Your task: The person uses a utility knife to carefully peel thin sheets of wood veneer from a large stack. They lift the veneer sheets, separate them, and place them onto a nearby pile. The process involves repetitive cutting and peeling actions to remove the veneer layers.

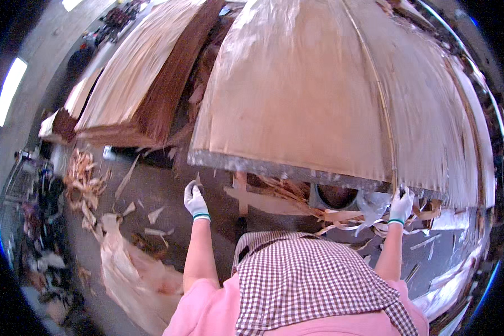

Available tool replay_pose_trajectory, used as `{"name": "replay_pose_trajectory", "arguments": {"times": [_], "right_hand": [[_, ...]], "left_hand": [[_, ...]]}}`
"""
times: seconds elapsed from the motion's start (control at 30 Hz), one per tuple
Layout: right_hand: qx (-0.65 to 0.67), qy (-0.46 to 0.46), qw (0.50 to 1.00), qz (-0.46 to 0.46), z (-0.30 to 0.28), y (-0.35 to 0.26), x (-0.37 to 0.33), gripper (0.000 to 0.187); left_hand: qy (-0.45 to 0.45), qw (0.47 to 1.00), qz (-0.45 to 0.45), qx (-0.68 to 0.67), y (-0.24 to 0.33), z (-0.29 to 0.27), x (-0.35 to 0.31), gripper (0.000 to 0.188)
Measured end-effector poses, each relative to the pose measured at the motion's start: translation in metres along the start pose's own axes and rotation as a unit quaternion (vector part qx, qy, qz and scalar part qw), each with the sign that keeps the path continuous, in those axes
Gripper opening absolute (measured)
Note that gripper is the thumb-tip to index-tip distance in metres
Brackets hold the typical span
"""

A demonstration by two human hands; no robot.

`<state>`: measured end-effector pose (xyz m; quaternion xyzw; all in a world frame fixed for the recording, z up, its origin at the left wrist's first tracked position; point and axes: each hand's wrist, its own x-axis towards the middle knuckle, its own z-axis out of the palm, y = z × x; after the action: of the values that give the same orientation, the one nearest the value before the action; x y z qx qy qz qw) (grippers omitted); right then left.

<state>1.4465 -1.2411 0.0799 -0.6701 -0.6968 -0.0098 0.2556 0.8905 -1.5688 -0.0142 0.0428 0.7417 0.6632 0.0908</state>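
A broad sheet of pale wood veneer (285, 95) covers a table-high stack in front of me. A long thin stick (379, 89) lies along it, running from the far edge to the near edge. My right hand (401, 206), in a white glove with a green cuff, is closed at the near end of this stick. My left hand (195, 203), gloved the same way, is off the sheet's near left corner with its fingers pinched together. A small pointed brown scrap (199, 178) shows at those fingertips; whether they grip it is unclear.
Another thick veneer stack (129, 78) stands at the far left. Torn veneer strips (84, 179) litter the floor, and a large crumpled sheet (131, 274) lies at the near left. Below the near edge of the covered stack are more strips and a dark round opening (336, 196).
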Motion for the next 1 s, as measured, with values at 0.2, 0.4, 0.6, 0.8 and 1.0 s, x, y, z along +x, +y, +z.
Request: {"name": "replay_pose_trajectory", "arguments": {"times": [0.2,0.4,0.6,0.8,1.0], "right_hand": [[0.175,-0.072,0.982,0.026,0.032,-0.163,-0.109,0.017],[0.247,-0.227,0.941,-0.031,0.032,-0.293,-0.160,0.022],[0.281,-0.374,0.872,0.143,0.033,-0.306,-0.179,0.025],[0.197,-0.143,0.966,-0.090,0.065,-0.297,-0.164,0.025],[-0.001,-0.249,0.968,-0.007,0.093,-0.334,-0.115,0.053]], "left_hand": [[-0.130,0.908,0.247,0.312,0.090,0.058,0.109,0.068],[-0.223,0.851,0.107,0.463,0.094,0.083,0.118,0.088],[-0.268,0.903,0.070,0.329,0.067,0.084,0.146,0.071],[-0.225,0.837,0.083,0.492,0.106,0.089,0.120,0.068],[-0.224,0.810,0.045,0.539,0.090,0.106,0.101,0.091]]}}
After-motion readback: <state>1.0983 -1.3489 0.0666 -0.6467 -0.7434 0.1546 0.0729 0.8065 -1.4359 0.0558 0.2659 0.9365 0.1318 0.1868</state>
